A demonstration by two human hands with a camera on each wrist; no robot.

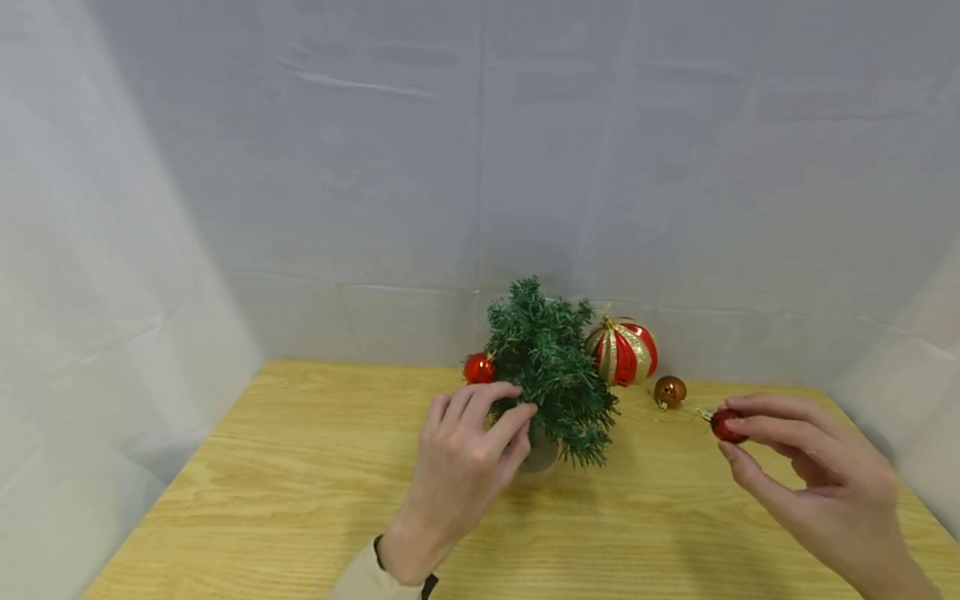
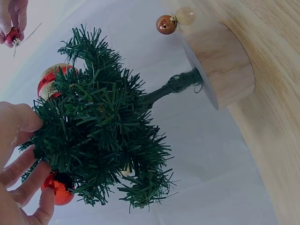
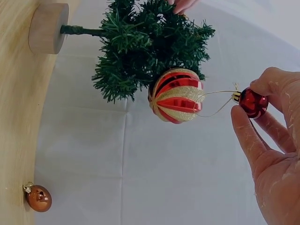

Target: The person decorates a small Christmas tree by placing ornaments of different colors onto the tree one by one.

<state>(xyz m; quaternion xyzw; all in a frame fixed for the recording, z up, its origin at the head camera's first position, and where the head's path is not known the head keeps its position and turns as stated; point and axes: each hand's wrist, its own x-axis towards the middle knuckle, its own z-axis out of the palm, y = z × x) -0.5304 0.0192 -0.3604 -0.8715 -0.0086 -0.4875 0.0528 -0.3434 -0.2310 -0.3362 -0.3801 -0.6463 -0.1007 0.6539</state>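
Note:
A small green artificial Christmas tree [image 1: 551, 358] stands on a round wooden base [image 2: 225, 65]. My left hand [image 1: 468, 442] is at its near left side, thumb and fingers bent about the branch tips. Close to those fingers, a shiny red ball ornament [image 2: 59, 189] hangs on the tree. On the tree's right side is a larger red ball with gold glitter stripes [image 3: 177, 96]. Off to the right, my right hand [image 1: 825, 475] pinches a small dark red ball ornament [image 3: 253, 102] between thumb and fingers. Its gold cap and thin string loop [image 3: 215, 104] point toward the tree.
A small copper-brown ball ornament [image 1: 670, 392] lies on the wooden table [image 1: 300, 475], right of the tree and near the back edge. A pale cloth backdrop [image 1: 375, 183] rises behind the table and along both sides.

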